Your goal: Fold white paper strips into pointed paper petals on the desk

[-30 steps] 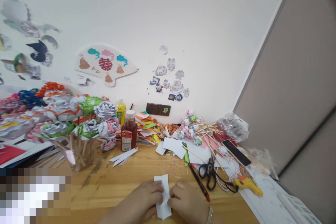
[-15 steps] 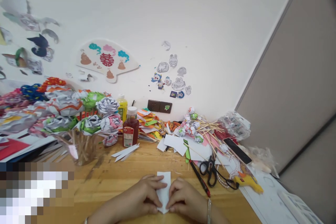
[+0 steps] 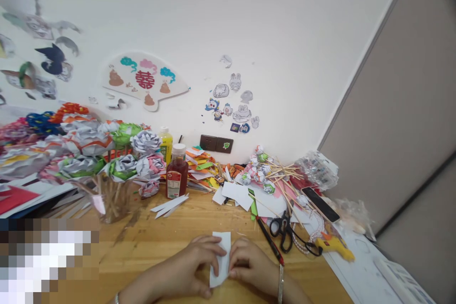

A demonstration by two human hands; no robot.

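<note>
A small folded strip of white paper (image 3: 221,266) stands lengthwise on the wooden table in front of me. My left hand (image 3: 192,263) rests on its left side, fingers spread over the paper and the thumb apart, near the lower left corner. On the other side, my right hand (image 3: 251,263) pinches the paper's lower right edge between thumb and fingers. A red and black pen (image 3: 270,241) lies just beyond my right hand, and black-handled scissors (image 3: 282,231) are beside it.
Paper flowers (image 3: 89,142) in a clear container (image 3: 114,204) stand at the left, near a red-brown bottle (image 3: 177,173) and white paper strips (image 3: 170,206). On the right are a yellow glue gun (image 3: 335,247), a phone (image 3: 320,203) and small paper flowers on sticks (image 3: 261,171).
My left thumb has moved off the paper toward the lower left, parting from the index finger. The right hand keeps its pinch at the paper's edge. The view has shifted slightly.
</note>
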